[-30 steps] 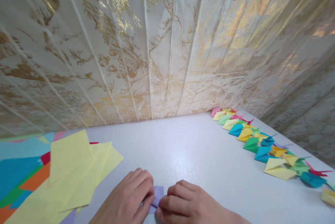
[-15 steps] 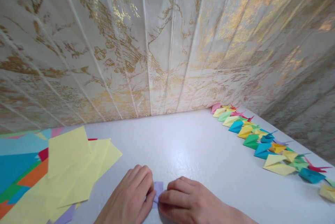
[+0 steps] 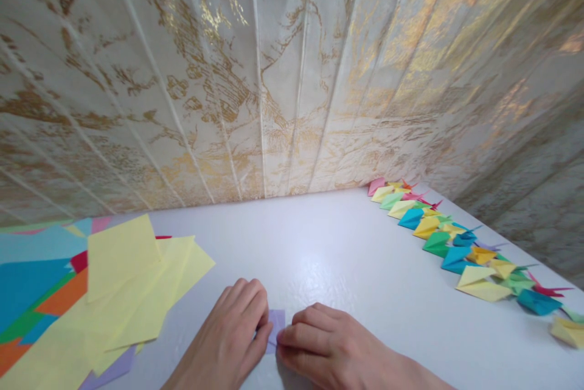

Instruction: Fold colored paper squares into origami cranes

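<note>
A small folded piece of purple paper (image 3: 276, 322) lies on the white table at the bottom middle, partly covered by my fingers. My left hand (image 3: 237, 329) has its fingers curled and presses on the paper's left side. From the right, my right hand (image 3: 319, 341) grips the paper's edge with thumb and fingertips pinched together. Most of the fold lines are hidden behind the fingers.
Loose sheets of coloured paper, yellow ones (image 3: 132, 280) on top, spread over the table's left side. Folded paper cranes (image 3: 456, 259) in many colours stand in rows along the right edge. A gold-patterned curtain (image 3: 255, 86) hangs behind the white table (image 3: 292, 232).
Both hands stay on the purple paper with only slight finger movement. The whole view has shifted a little, so the yellow sheets appear slightly higher and further right.
</note>
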`<state>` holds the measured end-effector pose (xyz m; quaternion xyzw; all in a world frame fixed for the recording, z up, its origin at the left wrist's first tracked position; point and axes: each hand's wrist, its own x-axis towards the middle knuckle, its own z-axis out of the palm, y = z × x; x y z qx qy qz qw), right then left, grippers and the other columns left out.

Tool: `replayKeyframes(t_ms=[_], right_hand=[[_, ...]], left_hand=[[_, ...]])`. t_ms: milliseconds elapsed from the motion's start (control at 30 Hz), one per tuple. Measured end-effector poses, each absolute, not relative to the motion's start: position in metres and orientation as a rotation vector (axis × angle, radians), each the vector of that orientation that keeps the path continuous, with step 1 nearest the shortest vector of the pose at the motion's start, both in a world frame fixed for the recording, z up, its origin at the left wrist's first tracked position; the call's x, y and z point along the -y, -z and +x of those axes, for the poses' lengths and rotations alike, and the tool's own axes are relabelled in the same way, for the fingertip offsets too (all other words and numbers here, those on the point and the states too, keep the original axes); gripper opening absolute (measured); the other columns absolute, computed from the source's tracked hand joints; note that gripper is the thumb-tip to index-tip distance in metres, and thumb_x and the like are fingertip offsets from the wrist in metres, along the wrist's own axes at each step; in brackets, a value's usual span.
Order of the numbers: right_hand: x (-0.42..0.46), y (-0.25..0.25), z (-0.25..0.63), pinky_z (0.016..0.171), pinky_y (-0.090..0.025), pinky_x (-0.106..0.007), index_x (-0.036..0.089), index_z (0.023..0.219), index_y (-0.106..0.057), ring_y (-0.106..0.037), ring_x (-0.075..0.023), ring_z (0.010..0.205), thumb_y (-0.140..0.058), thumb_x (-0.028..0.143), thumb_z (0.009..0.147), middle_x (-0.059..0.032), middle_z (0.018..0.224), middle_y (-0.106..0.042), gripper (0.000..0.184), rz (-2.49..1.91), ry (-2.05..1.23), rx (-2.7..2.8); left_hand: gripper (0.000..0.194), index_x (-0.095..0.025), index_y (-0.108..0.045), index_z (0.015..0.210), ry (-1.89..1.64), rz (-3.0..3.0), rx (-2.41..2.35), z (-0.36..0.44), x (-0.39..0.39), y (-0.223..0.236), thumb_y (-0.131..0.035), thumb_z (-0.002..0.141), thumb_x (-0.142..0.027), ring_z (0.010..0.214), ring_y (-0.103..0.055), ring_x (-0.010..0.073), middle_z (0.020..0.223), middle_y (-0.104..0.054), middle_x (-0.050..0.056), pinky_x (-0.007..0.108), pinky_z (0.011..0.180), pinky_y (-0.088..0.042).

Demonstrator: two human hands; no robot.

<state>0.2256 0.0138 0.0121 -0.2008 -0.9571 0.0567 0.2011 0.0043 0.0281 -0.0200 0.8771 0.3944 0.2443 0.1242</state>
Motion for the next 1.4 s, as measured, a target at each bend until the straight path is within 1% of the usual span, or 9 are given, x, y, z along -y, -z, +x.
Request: replayKeyframes(t_ms=[100,233,367,500,667,800,1000,1133,1400], right_hand=[[-0.013,-0.01,0.221,0.07,-0.043,-0.029,0.01,0.11,-0.063,-0.053,-0.0172,0.076,-0.051,0.018,0.103,-0.0044,0.087,-0.068,0.016,-0.585,-0.092,2.675],[-0.012,-0.003,0.214,0.067,-0.044,-0.027,0.012,0.105,-0.063,-0.052,-0.0163,0.074,-0.056,0.016,0.1,-0.0035,0.083,-0.065,0.009,-0.641,-0.035,2.658],[-0.011,-0.003,0.213,0.07,-0.046,-0.027,0.013,0.107,-0.063,-0.053,-0.0165,0.077,-0.053,0.017,0.102,-0.0041,0.085,-0.066,0.012,-0.666,-0.079,2.65],[-0.01,-0.006,0.215,0.073,-0.046,-0.027,0.012,0.111,-0.063,-0.055,-0.0175,0.08,-0.054,0.016,0.101,-0.005,0.089,-0.067,0.014,-0.662,-0.148,2.668],[-0.008,-0.01,0.215,0.078,-0.047,-0.028,0.012,0.114,-0.062,-0.055,-0.0187,0.084,-0.057,0.013,0.096,-0.0064,0.094,-0.067,0.018,-0.716,-0.276,2.713],[-0.006,-0.013,0.214,0.081,-0.047,-0.029,0.013,0.116,-0.06,-0.055,-0.02,0.087,-0.053,0.009,0.095,-0.0071,0.099,-0.066,0.022,-0.748,-0.313,2.719],[-0.002,-0.016,0.208,0.075,-0.047,-0.029,0.014,0.112,-0.06,-0.053,-0.0195,0.083,-0.057,0.009,0.093,-0.007,0.099,-0.064,0.019,-0.806,-0.214,2.763],[-0.002,-0.017,0.205,0.077,-0.048,-0.03,0.014,0.107,-0.06,-0.054,-0.02,0.084,-0.059,0.007,0.09,-0.0078,0.101,-0.064,0.019,-0.816,-0.183,2.764],[-0.004,-0.012,0.221,0.077,-0.051,-0.027,0.017,0.085,-0.058,-0.058,-0.0193,0.089,-0.053,-0.003,0.077,-0.0084,0.105,-0.067,0.022,-0.698,-0.373,2.647]], left_hand=[[0.02,-0.024,-0.042,0.08,-0.718,2.524,-1.183,0.004,-0.028,0.019,-0.044,0.091,-0.008,0.078,-0.048,0.0213,0.083,-0.052,-0.001,0.034,0.068,-0.034],[0.015,-0.025,-0.043,0.083,-0.732,2.482,-1.198,0.004,-0.027,0.016,-0.046,0.093,-0.013,0.077,-0.048,0.0209,0.084,-0.053,-0.001,0.034,0.069,-0.036],[0.014,-0.024,-0.048,0.087,-0.692,2.449,-1.171,0.002,-0.025,0.012,-0.043,0.097,-0.016,0.082,-0.049,0.0219,0.089,-0.055,0.0,0.035,0.072,-0.037],[0.019,-0.024,-0.052,0.089,-0.659,2.402,-1.156,0.0,-0.024,0.008,-0.038,0.097,-0.014,0.086,-0.051,0.0223,0.092,-0.057,0.002,0.035,0.074,-0.039],[0.022,-0.024,-0.055,0.092,-0.6,2.323,-1.148,-0.002,-0.024,-0.002,-0.039,0.096,-0.011,0.091,-0.052,0.0218,0.095,-0.059,0.001,0.035,0.08,-0.043],[0.017,-0.024,-0.054,0.091,-0.581,2.301,-1.171,0.0,-0.022,-0.008,-0.044,0.092,-0.011,0.093,-0.051,0.0227,0.096,-0.058,0.001,0.038,0.083,-0.043],[0.016,-0.024,-0.054,0.087,-0.601,2.301,-1.213,0.003,-0.022,-0.012,-0.048,0.087,-0.009,0.092,-0.051,0.0222,0.093,-0.059,0.0,0.039,0.083,-0.043],[0.015,-0.023,-0.056,0.086,-0.585,2.3,-1.23,0.003,-0.022,-0.015,-0.05,0.087,-0.01,0.093,-0.052,0.0225,0.094,-0.061,0.001,0.04,0.084,-0.044],[0.015,-0.023,-0.056,0.088,-0.603,2.32,-1.246,0.001,-0.019,-0.017,-0.05,0.087,-0.009,0.094,-0.054,0.0222,0.095,-0.061,0.001,0.039,0.084,-0.046]])
